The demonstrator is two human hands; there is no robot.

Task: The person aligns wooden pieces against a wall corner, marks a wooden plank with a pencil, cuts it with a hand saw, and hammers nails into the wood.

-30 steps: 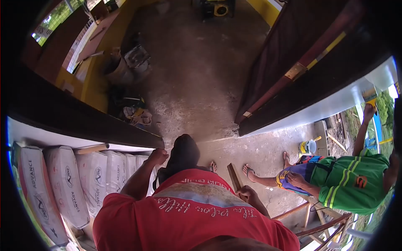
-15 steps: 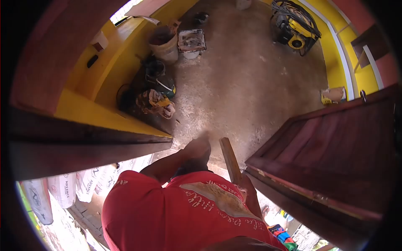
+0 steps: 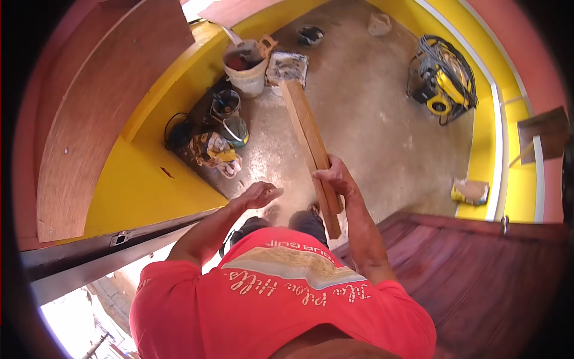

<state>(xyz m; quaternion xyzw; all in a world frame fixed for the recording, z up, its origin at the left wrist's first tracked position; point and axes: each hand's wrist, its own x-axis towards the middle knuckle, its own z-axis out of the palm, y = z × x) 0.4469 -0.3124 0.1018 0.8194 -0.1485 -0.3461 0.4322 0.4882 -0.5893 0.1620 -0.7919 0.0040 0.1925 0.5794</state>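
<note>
Two lengths of brown wood [image 3: 304, 133], lying against each other, slant up in front of my body. My right hand [image 3: 336, 176] is wrapped round them below their middle. Their upper end overlaps the view of a paint-smeared square tray [image 3: 287, 67] on the floor. My left hand [image 3: 262, 194] is to the left of the wood, touching nothing, with its fingers loosely extended and nothing visible in it.
A white bucket [image 3: 246, 78], small pails [image 3: 234, 130] and crumpled rags [image 3: 215, 153] stand along the yellow wall at the left. A yellow and black machine [image 3: 442, 84] with coiled hose sits at the right. A dark wooden door [image 3: 454, 281] is at lower right.
I have moved through the doorway into the room. The wood has risen forward in my right hand, and my left hand has come forward. The co-worker in green has left the view.
</note>
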